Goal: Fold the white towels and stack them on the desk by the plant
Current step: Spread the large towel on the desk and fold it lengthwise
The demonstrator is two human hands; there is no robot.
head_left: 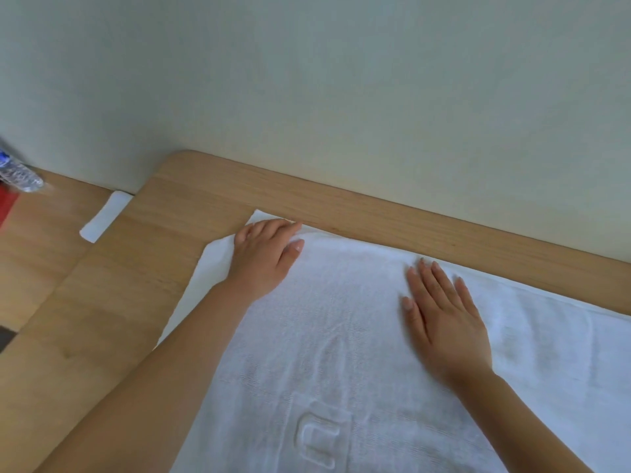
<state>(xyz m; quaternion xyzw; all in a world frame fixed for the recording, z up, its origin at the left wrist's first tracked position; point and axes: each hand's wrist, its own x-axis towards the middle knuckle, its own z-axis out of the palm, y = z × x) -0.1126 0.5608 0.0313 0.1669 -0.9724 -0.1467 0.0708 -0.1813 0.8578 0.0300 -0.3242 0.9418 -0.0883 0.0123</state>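
Head view, the only one. White towel lies spread on the wooden surface, its far edge running near the wall; a woven emblem shows at the near end. Along the left side an under-layer peeks out, so the towel looks doubled over once. Terry cloth, judged soft, light and limp, with nothing to break. It would sag if lifted at one point, so it is best taken at two corners or along a folded edge. Left hand sits at the far left corner, fingers bent at the edge; cannot tell whether they pinch the cloth or only press it. Right hand lies flat on the towel near the far edge, fingers straight, holding nothing. Plastic bottle at far left, well apart. No plant in view.
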